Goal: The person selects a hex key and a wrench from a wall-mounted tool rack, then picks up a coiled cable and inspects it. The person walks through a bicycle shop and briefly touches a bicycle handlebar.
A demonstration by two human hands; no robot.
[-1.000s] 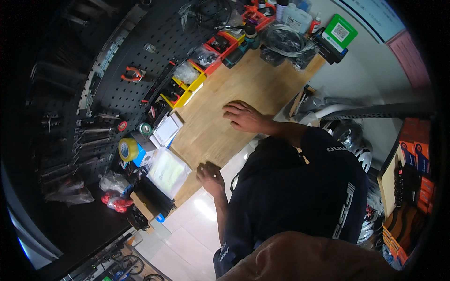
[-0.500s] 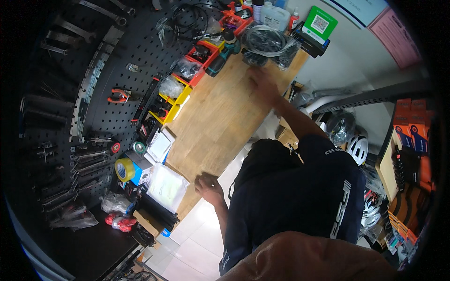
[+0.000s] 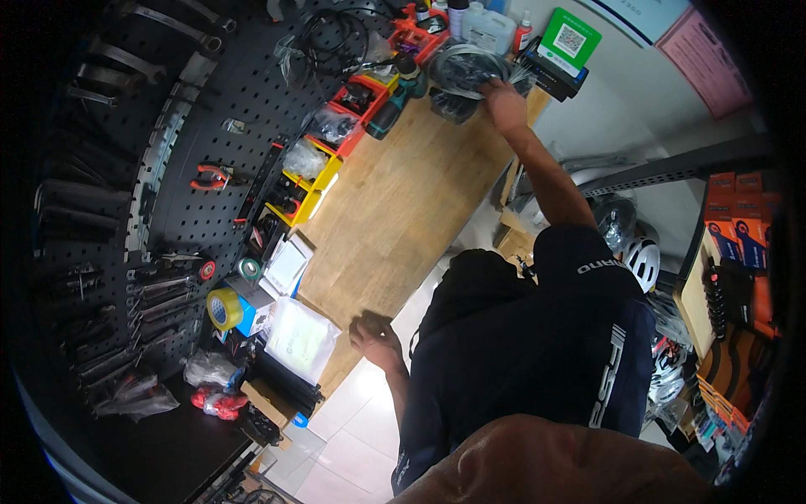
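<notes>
Right hand: at the far end of the wooden bench (image 3: pixel 395 202), arm stretched; right hand (image 3: pixel 505 107) has its fingers bent over the near rim of the coil. Whether they grip it, cannot tell.
Coil: grey looped cable coil (image 3: pixel 462 76), just beyond and left of the right hand, touching its fingertips.
Under coil: dark plastic bag (image 3: pixel 454 108), just left of the right hand.
Left hand: near bench edge, well apart from the coil; left hand (image 3: pixel 375 339) is loosely bent, a gap showing beside the thumb.
Left of left hand: clear plastic sleeve (image 3: pixel 302 340) with paper; farther left, yellow tape roll (image 3: pixel 224 308).
Left of right hand: teal-and-black power drill (image 3: pixel 388 116), lying alongside a red bin (image 3: pixel 356 94).
Beyond right hand: white bottle (image 3: pixel 523 34) with red cap; green sign (image 3: pixel 571 40) to its right.
</notes>
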